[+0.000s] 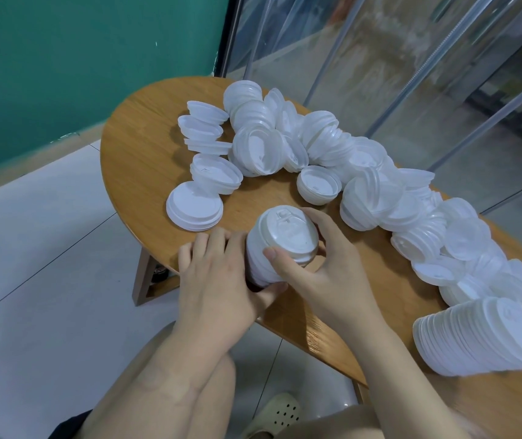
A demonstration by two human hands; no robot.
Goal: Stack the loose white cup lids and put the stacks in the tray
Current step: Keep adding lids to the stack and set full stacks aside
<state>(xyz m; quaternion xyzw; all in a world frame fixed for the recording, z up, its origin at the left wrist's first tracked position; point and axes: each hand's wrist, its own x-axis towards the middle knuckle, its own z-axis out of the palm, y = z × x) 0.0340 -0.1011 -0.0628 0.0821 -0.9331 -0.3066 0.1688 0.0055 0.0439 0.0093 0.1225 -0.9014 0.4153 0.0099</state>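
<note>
The long lid stack (487, 337) runs off the right edge — its tray (if any) unseen.

My wooden table (145, 160), strewn with white cup lids

A loose heap of lids (332, 153) runs from far left to near right; small stacks (204, 128) sit at its left, and a long stack (481, 337) lies on its side at near right.

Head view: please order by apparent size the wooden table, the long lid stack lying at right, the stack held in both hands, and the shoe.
1. wooden table
2. long lid stack, though its nearness to the camera enlarges it
3. held stack
4. shoe, partly cut off, so unsure
</note>
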